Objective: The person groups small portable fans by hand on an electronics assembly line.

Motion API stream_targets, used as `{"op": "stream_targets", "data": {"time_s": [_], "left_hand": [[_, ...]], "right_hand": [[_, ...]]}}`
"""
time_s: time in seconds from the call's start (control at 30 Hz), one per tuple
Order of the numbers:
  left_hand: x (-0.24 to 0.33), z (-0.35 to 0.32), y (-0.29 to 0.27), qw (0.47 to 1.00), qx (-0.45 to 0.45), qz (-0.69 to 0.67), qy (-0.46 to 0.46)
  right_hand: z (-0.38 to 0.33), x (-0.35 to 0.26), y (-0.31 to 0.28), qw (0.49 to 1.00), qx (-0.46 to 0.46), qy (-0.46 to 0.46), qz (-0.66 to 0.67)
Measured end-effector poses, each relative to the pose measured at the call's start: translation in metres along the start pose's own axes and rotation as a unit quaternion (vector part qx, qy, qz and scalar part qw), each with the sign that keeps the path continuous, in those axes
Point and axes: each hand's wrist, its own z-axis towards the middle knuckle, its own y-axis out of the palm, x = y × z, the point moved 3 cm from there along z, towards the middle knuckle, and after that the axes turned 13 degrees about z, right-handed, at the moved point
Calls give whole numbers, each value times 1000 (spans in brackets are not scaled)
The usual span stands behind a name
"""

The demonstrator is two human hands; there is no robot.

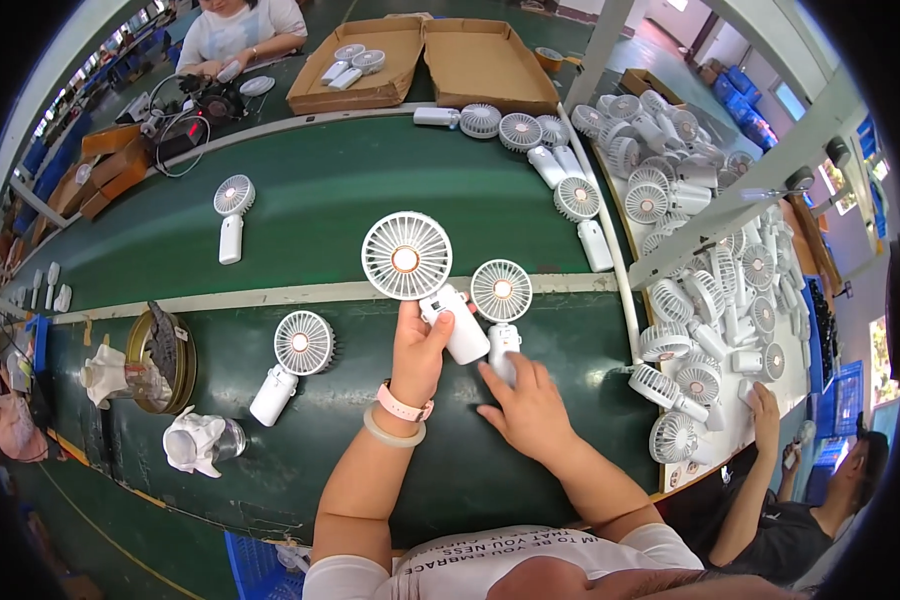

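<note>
My left hand [419, 348] is closed around the white handle of a handheld fan [460, 328], its round grille tilted up and to the left. Just right of it, a second handheld fan [501, 293] lies on the green work surface with its handle toward me. My right hand [533, 412] is at the lower end of that handle, thumb and fingers apart; the fingertips seem to touch it, but slight blur hides the exact contact. Another white fan [304, 343] lies left of my left forearm.
A lone fan [235, 195] lies on the far green belt [310, 200]. Several fans are heaped on the white side table [792, 385] at right, where a co-worker's hand [765, 415] reaches in. Open cardboard boxes [485, 65] stand at the back. A brass-coloured tin [185, 365] and cloth-topped jar [232, 438] sit left.
</note>
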Motion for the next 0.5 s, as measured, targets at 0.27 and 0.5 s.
{"op": "stream_targets", "data": {"time_s": [0.27,0.5], "left_hand": [[-16,6,-13,999,17,33,18],[-34,10,-22,998,50,41,-5]], "right_hand": [[36,74,-7,967,58,240,-60],[84,86,-6,640,21,163,751]]}}
